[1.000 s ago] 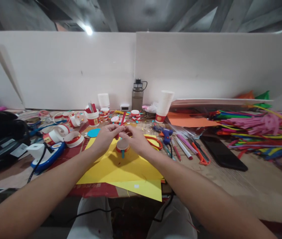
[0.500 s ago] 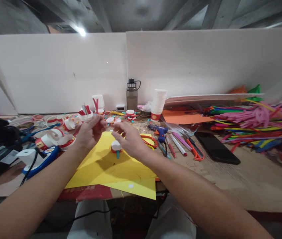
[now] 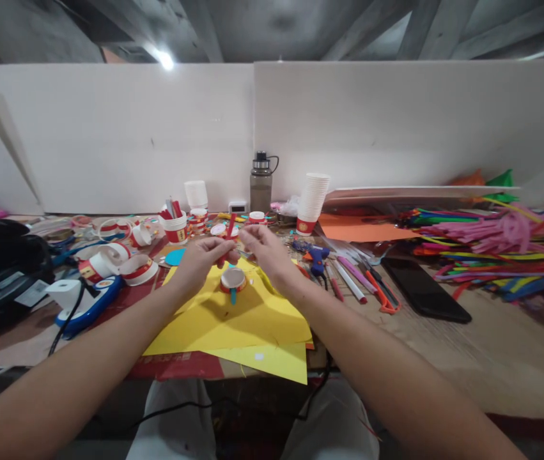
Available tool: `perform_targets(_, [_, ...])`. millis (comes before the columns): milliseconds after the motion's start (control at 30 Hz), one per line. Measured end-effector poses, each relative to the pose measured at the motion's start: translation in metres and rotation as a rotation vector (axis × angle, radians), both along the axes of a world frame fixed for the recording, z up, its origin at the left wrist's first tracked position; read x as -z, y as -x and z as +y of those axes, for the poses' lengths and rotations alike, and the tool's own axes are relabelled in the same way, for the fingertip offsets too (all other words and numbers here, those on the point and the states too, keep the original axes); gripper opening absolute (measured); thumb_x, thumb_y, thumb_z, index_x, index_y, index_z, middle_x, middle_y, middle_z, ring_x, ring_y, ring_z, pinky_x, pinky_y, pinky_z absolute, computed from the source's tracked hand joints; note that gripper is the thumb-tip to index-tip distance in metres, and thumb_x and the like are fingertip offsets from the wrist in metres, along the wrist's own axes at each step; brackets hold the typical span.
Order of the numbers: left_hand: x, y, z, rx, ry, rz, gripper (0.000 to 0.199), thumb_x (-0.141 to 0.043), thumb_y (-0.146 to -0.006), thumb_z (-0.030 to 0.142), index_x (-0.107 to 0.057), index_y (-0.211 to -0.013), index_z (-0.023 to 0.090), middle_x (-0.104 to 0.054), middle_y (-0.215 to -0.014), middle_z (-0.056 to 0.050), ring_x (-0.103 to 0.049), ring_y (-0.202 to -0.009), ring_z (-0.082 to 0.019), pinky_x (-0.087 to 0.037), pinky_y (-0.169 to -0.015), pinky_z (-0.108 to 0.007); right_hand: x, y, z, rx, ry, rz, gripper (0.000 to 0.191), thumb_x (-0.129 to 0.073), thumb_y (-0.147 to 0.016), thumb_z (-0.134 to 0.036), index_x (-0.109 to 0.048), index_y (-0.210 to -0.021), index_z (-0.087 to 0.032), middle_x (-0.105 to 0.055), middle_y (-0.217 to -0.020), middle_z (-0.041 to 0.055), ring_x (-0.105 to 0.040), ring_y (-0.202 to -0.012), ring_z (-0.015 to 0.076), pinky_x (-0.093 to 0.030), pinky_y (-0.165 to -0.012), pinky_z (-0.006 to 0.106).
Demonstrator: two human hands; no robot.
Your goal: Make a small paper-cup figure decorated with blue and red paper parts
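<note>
My left hand is closed in a pinch on a narrow red strip that stands upright above its fingertips. Close beside it on the right, my right hand has loosely bent fingers pointing toward the strip, with a small gap between. Just below the hands, a short cut paper cup piece, white and red with a blue tab at its front, sits on yellow sheets. Its hollow inside faces up. A blue disc lies left of the sheets.
A stack of paper cups and a bottle stand at the back. Cut cup rings and a blue-white device lie left. Rightward are a glue gun, pens, a phone and coloured pipe cleaners.
My left hand has moved right with the red strip, which looked V-shaped before and now appears as one upright piece. My right hand shifted slightly right. The cup piece's top looked white before.
</note>
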State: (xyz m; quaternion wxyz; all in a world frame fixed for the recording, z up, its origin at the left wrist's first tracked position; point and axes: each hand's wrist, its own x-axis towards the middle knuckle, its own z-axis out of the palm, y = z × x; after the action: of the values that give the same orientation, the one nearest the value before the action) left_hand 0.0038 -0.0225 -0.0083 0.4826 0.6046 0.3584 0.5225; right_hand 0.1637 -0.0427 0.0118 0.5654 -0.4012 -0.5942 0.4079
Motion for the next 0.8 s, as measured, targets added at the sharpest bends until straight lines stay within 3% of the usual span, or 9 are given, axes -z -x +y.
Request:
perform_targets(100, [0.002, -0.001, -0.003, 0.037, -0.057, 0.131, 0.030, -0.070, -0.076, 0.044, -0.072, -0.066, 0.015, -0.069, -0.063, -0.006, -0.049, -0.052, -0.010, -0.037, -0.053, -0.024, 0.006, 0.011, -0.008, -0.078, 0.051, -0.058, 0.032, -0.067, -0.075, -0.047, -0.052, -0.083, -0.019, -0.058, -0.073, -0.0027, -0.056, -0.063, 0.0115, -0.044, -0.058, 0.025])
perform_targets(400, [0.002, 0.000, -0.004, 0.073, -0.075, 0.246, 0.034, -0.066, -0.078, 0.051, -0.073, -0.073, 0.018, -0.072, -0.071, -0.007, -0.053, -0.058, -0.013, -0.041, -0.058, -0.026, 0.009, 0.004, -0.002, 0.055, -0.007, -0.058, 0.021, -0.064, -0.076, -0.039, -0.056, -0.077, -0.019, -0.057, -0.071, -0.0033, -0.050, -0.062, 0.0105, -0.041, -0.060, 0.026])
perform_targets(800, [0.001, 0.001, -0.006, 0.107, -0.091, 0.320, 0.039, -0.063, -0.081, 0.052, -0.070, -0.070, 0.015, -0.070, -0.070, -0.004, -0.052, -0.060, -0.011, -0.039, -0.059, -0.024, 0.009, 0.001, 0.000, 0.094, -0.025, -0.167, 0.021, -0.063, -0.075, -0.036, -0.055, -0.067, -0.018, -0.050, -0.061, -0.0049, -0.044, -0.058, 0.0104, -0.034, -0.057, 0.026])
